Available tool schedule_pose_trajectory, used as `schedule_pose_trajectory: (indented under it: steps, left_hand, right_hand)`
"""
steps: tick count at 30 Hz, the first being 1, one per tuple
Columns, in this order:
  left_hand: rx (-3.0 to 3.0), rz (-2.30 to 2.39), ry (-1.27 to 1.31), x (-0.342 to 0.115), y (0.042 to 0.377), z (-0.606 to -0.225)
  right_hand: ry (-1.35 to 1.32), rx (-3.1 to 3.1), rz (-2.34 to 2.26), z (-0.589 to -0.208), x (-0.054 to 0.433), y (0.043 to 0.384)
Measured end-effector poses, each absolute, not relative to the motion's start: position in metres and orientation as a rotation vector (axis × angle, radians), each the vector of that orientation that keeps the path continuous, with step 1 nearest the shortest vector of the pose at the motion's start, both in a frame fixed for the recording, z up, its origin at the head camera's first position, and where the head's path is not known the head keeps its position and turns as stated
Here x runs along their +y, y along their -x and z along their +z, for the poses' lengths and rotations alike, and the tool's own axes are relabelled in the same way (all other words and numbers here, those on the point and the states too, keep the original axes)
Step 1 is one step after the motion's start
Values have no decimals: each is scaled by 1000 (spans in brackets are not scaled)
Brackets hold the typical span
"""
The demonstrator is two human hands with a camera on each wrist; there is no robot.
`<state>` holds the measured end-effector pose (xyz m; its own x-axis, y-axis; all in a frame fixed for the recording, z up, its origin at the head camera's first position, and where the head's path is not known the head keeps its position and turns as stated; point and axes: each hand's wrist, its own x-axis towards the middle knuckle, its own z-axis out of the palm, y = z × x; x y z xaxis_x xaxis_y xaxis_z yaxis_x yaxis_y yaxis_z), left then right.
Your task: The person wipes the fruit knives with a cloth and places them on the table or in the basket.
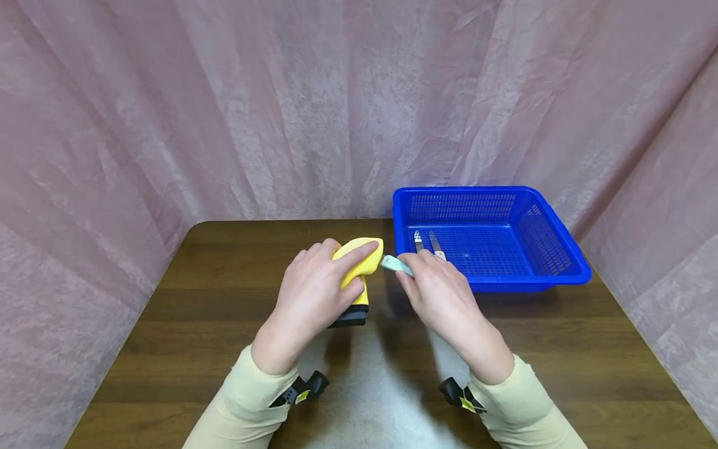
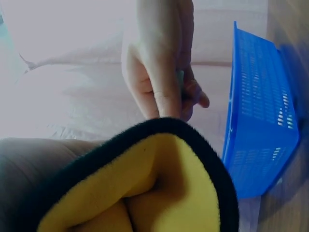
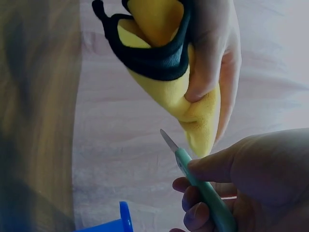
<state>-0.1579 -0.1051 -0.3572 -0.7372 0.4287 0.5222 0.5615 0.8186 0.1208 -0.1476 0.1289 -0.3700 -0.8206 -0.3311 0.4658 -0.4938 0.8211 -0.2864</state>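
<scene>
My left hand (image 1: 312,285) grips a folded yellow cloth (image 1: 367,269) with a dark border, index finger laid along its top. In the right wrist view the cloth (image 3: 159,92) bunches to a point under the thumb, its bordered edge gaping. My right hand (image 1: 443,292) holds a small knife (image 1: 397,265) by its mint-green handle. The knife's short narrow blade (image 3: 168,140) shows bare beside the cloth's tip, pointing toward the left hand. Both hands are raised above the table, close together. The left wrist view hides the knife mostly behind the right hand (image 2: 161,58).
A blue plastic basket (image 1: 561,249) stands at the back right of the wooden table (image 1: 224,299). Inside lie a metal blade with holes (image 1: 418,240) and a knife-like blade (image 1: 435,244), partly hidden by the right hand. Pink curtains (image 1: 336,112) hang behind the table.
</scene>
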Motion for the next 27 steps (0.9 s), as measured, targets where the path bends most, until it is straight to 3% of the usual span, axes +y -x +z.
schedule_pose_trajectory:
  steps: [27]
  left_hand:
    - [-2502,-270,796,-104,153,-358]
  right_hand:
    - [-611,-2575,562,-361,130,140]
